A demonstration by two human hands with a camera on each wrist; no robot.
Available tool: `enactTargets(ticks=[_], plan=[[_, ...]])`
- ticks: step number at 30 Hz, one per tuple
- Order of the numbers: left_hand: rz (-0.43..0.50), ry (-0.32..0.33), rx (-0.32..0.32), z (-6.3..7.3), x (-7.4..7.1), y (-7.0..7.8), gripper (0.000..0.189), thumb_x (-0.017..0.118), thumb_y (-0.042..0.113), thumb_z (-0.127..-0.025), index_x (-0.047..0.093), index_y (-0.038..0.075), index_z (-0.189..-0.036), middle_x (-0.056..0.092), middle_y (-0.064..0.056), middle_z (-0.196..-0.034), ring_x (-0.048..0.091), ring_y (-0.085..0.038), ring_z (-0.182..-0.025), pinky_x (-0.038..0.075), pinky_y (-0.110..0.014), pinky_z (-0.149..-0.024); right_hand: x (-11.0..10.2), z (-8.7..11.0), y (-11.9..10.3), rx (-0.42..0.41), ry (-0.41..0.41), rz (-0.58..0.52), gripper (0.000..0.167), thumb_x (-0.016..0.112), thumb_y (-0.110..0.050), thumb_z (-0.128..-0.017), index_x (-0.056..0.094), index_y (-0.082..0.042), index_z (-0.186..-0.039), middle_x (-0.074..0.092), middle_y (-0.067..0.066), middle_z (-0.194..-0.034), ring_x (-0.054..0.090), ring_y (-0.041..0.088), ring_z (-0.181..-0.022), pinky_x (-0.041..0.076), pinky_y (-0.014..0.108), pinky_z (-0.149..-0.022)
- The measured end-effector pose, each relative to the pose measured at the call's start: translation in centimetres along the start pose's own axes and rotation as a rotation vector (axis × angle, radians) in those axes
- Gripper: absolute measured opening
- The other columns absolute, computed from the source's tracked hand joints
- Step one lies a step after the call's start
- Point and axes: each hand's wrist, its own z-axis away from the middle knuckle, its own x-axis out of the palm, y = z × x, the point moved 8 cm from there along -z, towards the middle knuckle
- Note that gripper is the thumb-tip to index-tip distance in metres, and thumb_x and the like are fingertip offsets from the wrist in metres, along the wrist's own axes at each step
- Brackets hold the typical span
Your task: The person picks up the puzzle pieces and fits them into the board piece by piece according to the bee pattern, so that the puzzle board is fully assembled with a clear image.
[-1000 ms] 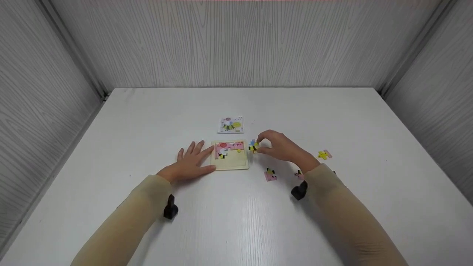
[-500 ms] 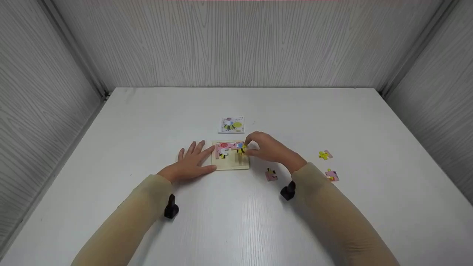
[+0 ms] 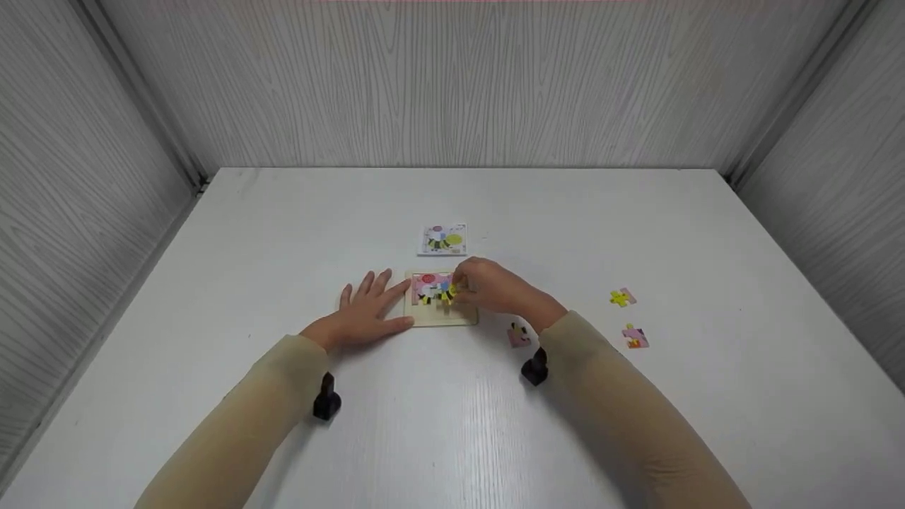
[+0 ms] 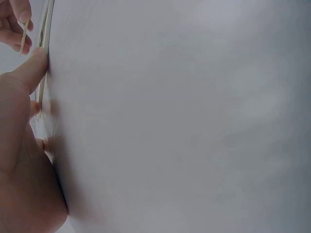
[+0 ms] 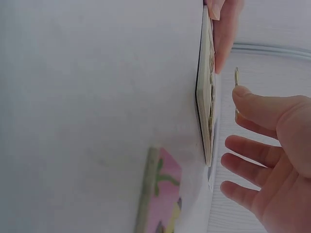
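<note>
My left hand (image 3: 364, 316) lies spread on the table, with fingertip and thumb touching the left edge of a light wooden puzzle tray (image 3: 445, 322). Pink pieces with a red round shape and part of a bee fill the tray's upper left. Between thumb and finger, my right hand (image 3: 498, 286) pinches a yellow-and-black puzzle piece (image 3: 447, 293) over the tray. From the right wrist view, this held piece (image 5: 236, 76) appears edge-on, apart from the tray (image 5: 206, 92). The right fingers hide the tray's upper right corner in the head view.
Behind the tray lies a square picture card (image 3: 443, 240) showing a bee. Loose puzzle pieces lie to the right: a pink-and-black one (image 3: 519, 335) near the tray, a yellow one (image 3: 622, 297) and a pink one (image 3: 635, 336) farther out. Wood-grain panels (image 3: 452, 85) enclose the table.
My right hand has carried the pinched puzzle piece leftward from beside the tray to over it. More of the loose pink piece at the right now shows. My left hand has stayed put.
</note>
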Motion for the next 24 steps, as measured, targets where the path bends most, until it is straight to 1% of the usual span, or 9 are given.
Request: enactTargets(ticks=[3, 10, 15, 19, 24], plan=[[-0.002, 0.002, 0.0, 0.0, 0.0, 0.0, 0.077, 0.041, 0.062, -0.089, 0.013, 0.026, -0.151, -0.005, -0.012, -0.155, -0.013, -0.035, -0.139, -0.01, -0.06, -0.102, 0.3, -0.2, 0.0, 0.019, -0.008, -0.002, 0.03, 0.068, -0.02, -0.086, 0.061, -0.006, -0.111, 0.057, 0.002, -0.105, 0.053, 0.015, -0.096, 0.044, 0.028, -0.089], [0.007, 0.015, 0.015, -0.1, 0.0, 0.1, 0.076, 0.042, 0.061, -0.089, 0.015, 0.024, -0.15, -0.004, -0.013, -0.155, -0.012, -0.035, -0.139, -0.01, -0.06, -0.103, 0.9, -0.7, -0.1, 0.026, -0.031, 0.011, 0.033, 0.069, -0.019, -0.086, 0.06, -0.005, -0.113, 0.056, 0.003, -0.107, 0.051, 0.016, -0.098, 0.043, 0.029, -0.09], [0.008, 0.011, 0.012, -0.1, 0.0, 0.1, 0.076, 0.041, 0.062, -0.09, 0.014, 0.026, -0.15, -0.004, -0.012, -0.155, -0.012, -0.034, -0.139, -0.01, -0.059, -0.103, 1.2, -1.0, 0.0, 0.08, -0.053, 0.028, 0.032, 0.068, -0.019, -0.086, 0.06, -0.008, -0.115, 0.055, 0.001, -0.109, 0.05, 0.015, -0.098, 0.043, 0.029, -0.092], [0.005, 0.003, 0.005, 0.0, 0.0, 0.1, 0.076, 0.04, 0.062, -0.09, 0.013, 0.026, -0.151, -0.005, -0.012, -0.155, -0.013, -0.035, -0.139, -0.01, -0.059, -0.103, 1.4, -1.1, -0.2, 0.104, -0.067, 0.066, 0.033, 0.067, -0.02, -0.086, 0.061, -0.01, -0.117, 0.054, 0.002, -0.113, 0.049, 0.016, -0.1, 0.042, 0.03, -0.094], [-0.002, 0.002, 0.006, 0.1, 0.0, 0.0, 0.076, 0.04, 0.062, -0.09, 0.013, 0.025, -0.151, -0.005, -0.012, -0.155, -0.013, -0.035, -0.139, -0.01, -0.059, -0.103, 1.4, -1.2, -0.3, 0.117, -0.06, 0.11, 0.033, 0.068, -0.023, -0.086, 0.061, -0.012, -0.117, 0.054, 0.001, -0.114, 0.049, 0.016, -0.1, 0.041, 0.031, -0.095]])
